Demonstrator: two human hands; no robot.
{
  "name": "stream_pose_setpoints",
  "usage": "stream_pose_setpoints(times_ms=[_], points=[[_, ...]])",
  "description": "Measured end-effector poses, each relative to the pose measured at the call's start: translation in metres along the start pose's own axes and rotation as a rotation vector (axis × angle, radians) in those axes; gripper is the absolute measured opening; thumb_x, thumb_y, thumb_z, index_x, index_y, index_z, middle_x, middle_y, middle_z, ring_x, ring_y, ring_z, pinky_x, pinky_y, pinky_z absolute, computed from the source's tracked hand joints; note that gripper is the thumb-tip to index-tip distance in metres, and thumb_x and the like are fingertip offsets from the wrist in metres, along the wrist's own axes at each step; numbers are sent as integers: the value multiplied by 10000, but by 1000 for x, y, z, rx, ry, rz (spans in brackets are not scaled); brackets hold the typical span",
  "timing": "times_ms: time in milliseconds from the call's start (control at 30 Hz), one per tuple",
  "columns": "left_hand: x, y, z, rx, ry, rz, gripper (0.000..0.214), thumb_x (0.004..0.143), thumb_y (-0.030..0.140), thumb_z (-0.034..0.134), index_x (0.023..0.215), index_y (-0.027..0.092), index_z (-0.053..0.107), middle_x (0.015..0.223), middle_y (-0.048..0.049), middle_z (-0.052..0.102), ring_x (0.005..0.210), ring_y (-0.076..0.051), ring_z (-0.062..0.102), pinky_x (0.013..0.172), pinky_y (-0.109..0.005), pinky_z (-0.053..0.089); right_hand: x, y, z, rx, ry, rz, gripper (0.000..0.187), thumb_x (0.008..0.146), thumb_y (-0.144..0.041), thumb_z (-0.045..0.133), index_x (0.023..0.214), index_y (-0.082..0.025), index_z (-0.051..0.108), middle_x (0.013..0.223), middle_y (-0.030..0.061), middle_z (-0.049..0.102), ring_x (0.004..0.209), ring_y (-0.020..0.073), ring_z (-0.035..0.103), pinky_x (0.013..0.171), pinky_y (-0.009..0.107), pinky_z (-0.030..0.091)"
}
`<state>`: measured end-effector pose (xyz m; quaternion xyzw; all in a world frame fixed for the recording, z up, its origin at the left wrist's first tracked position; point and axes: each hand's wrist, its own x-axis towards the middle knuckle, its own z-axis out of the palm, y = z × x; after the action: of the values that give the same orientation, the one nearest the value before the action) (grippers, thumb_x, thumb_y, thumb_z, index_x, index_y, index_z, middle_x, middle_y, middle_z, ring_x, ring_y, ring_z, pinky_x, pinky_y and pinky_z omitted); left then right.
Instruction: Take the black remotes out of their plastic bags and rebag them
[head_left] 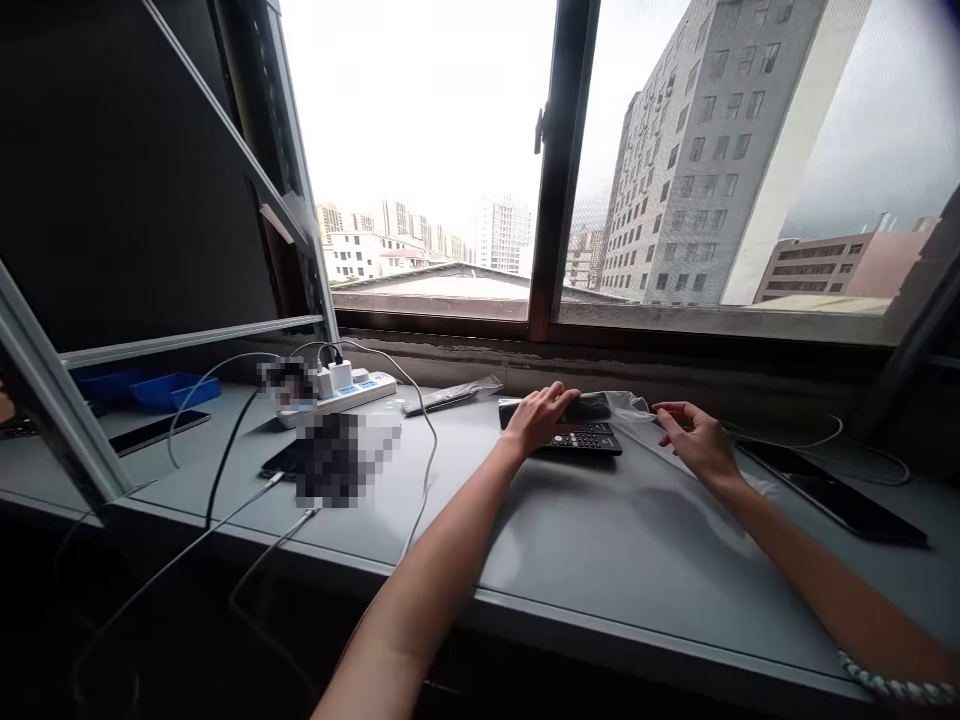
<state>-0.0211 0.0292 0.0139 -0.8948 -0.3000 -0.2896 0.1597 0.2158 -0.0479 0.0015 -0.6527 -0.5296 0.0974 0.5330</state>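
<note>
My left hand (538, 415) lies flat on a black calculator (581, 437) on the grey table (600, 540), fingers stretched over its upper part. My right hand (696, 437) hovers just right of the calculator with fingers spread and slightly curled, holding nothing, close to a crumpled clear plastic bag (628, 403) behind the calculator.
A white power strip (341, 393) with plugged chargers and trailing cables sits at left. A flat packaged strip (448, 397) lies by the window sill. Dark phones lie at far right (832, 490) and left (157, 430). Blue trays (154, 388) stand behind a metal frame post (52, 410).
</note>
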Motion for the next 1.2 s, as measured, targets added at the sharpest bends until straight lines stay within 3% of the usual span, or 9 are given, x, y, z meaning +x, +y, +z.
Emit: stream_pose_setpoints(times_ms=[100,400,533,733,867,1000,1200], points=[[-2,-3,2,-19,13,-12,444,842,443,532,1211,206,464,1093,-74,541,942,-191,566,817,-283,446,-1,1,-4,-56,37,-30,240,708,-469,549,856,-304,640,933,81,678,621,257,650,591,404,483],[-6,1,3,-56,-10,-46,444,841,433,541,1214,208,458,1095,-61,542,944,-189,572,825,-277,442,-1,9,5,-32,-103,-68,371,681,-467,607,927,-198,676,616,28,637,563,190,618,487,272,435],[-4,4,6,-31,-15,-2,443,842,447,533,1204,203,461,1082,-58,543,920,-181,572,815,-278,442,1,14,11,0,-132,-108,296,774,-374,478,937,-206,658,856,52,667,563,141,603,467,242,432],[0,4,7,2,-21,50,438,846,446,529,1206,207,453,1071,-56,542,908,-179,570,802,-280,433,1,9,18,69,-203,-107,263,772,-270,439,892,-207,664,1149,79,571,588,109,598,427,218,436],[3,2,6,32,9,28,431,857,445,511,1209,207,440,1067,-59,542,933,-192,558,817,-292,416,3,-1,9,178,-268,-109,247,755,-239,473,861,-198,692,1155,86,550,642,110,609,434,202,459],[4,4,4,66,22,17,443,866,432,497,1234,199,413,1085,-71,539,973,-211,534,842,-313,397,5,-9,-1,221,-247,-145,256,758,-196,464,815,-196,713,1182,75,528,668,95,600,483,200,497],[4,8,-1,47,13,66,457,884,422,457,1269,189,377,1105,-76,525,978,-210,504,861,-322,376,1,-10,3,204,-296,-10,209,781,-228,496,849,-186,688,1185,77,545,658,117,627,410,187,474]])
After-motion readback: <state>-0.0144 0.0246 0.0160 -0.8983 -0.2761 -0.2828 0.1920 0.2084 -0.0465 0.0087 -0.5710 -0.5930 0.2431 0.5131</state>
